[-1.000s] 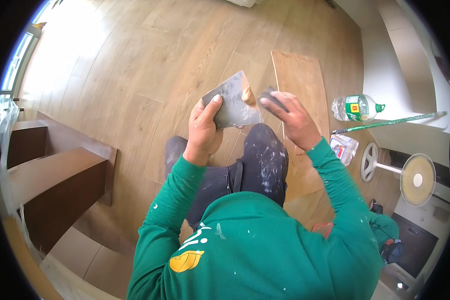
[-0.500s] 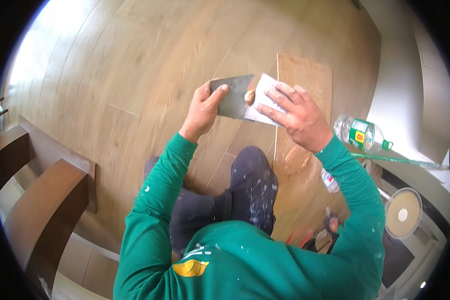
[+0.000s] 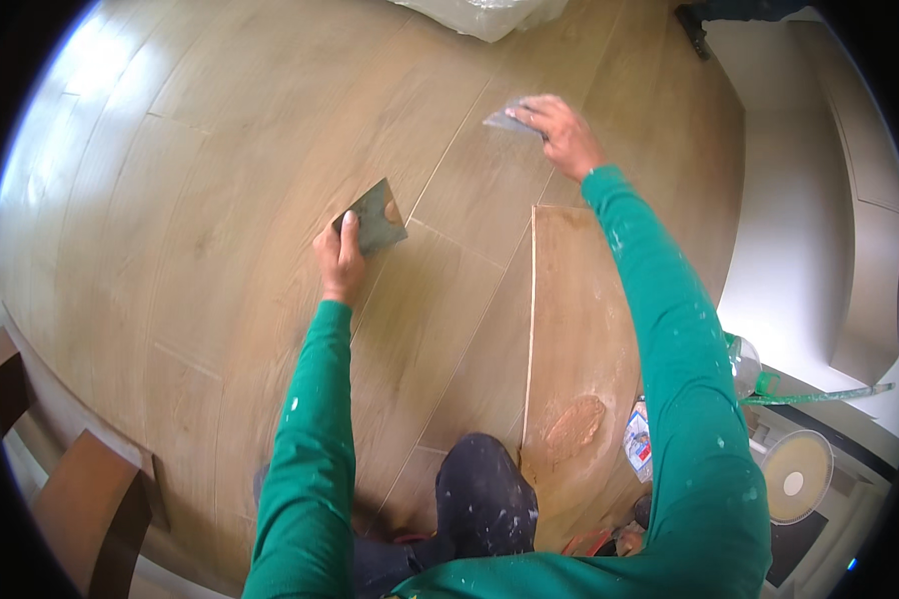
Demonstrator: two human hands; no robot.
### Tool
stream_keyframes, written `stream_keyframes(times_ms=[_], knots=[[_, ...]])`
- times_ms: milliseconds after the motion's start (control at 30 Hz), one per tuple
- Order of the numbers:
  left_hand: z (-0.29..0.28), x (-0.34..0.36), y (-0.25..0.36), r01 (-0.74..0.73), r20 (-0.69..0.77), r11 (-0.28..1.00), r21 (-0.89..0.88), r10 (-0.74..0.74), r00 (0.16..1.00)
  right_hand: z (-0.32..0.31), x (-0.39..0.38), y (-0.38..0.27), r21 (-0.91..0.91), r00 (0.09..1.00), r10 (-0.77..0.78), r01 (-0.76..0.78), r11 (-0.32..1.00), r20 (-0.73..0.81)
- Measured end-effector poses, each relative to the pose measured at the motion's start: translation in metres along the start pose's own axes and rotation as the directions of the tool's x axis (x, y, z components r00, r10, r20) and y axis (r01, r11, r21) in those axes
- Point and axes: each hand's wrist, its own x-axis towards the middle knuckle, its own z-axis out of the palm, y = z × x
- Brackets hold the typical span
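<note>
My left hand grips a dark square plate with a small tan blob of paste near its edge. My right hand, stretched out farther forward above the wood-look floor, holds a pale grey flat scraper. The two tools are apart. Below my right forearm lies a long wooden board with a patch of tan paste on its lower part. My dark, paint-spotted knee is at the bottom.
Brown wooden steps stand at lower left. At right are a plastic bottle, green-stained pole, packet and fan. A plastic-covered object and another person's dark leg show at top.
My hands have separated: the right one with the scraper moved forward from beside the plate, while my left hand and plate dropped lower in view and leftward.
</note>
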Motion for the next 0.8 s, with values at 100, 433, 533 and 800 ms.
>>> stream_keyframes(times_ms=[100,433,533,800], knots=[[0.002,-0.001,0.013,0.049,0.019,0.999,-0.003,-0.049,0.999,0.035,0.026,0.054,-0.131,0.999,-0.038,0.036,0.991,-0.007],[-0.011,-0.001,0.01,0.086,0.043,0.996,-0.034,-0.084,0.996,0.082,0.051,0.096,-0.109,0.992,-0.116,0.122,0.987,0.059],[-0.008,-0.001,0.012,0.087,0.046,0.995,-0.056,-0.084,0.995,0.067,0.047,0.108,-0.12,0.985,-0.104,0.121,0.985,0.14],[-0.007,0.0,0.014,0.078,0.037,0.996,-0.046,-0.076,0.996,0.079,0.045,0.091,-0.089,0.993,-0.098,0.103,0.991,0.059]])
